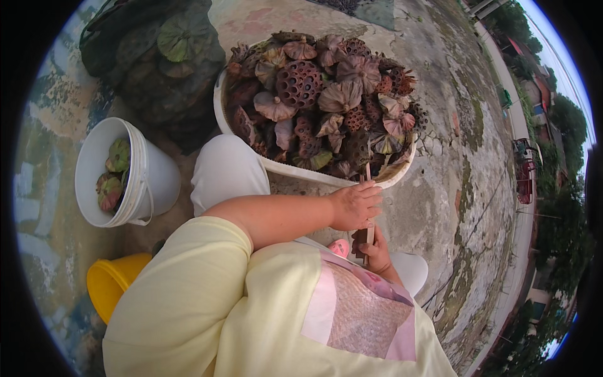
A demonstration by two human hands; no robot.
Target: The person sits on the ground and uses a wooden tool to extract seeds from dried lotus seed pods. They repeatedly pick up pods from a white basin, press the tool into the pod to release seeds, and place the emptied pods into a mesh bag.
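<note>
My left hand lies palm down across a narrow wooden strip, its fingers stretched to the right. What its palm and thumb hold is hidden. Closer to my body, my right hand is closed around the strip's near end, with a dark brown piece beside the thumb. The strip's far end reaches over the rim of a large pale tub. Heaped in that tub are many dried brown lotus seed pods, some showing their holes, others their wrinkled undersides.
To the left stands a white bucket with a few green and reddish pods inside. A yellow bucket lies tilted below it. A dark sack with a green pod is at the upper left. Cracked concrete stretches right towards a red vehicle.
</note>
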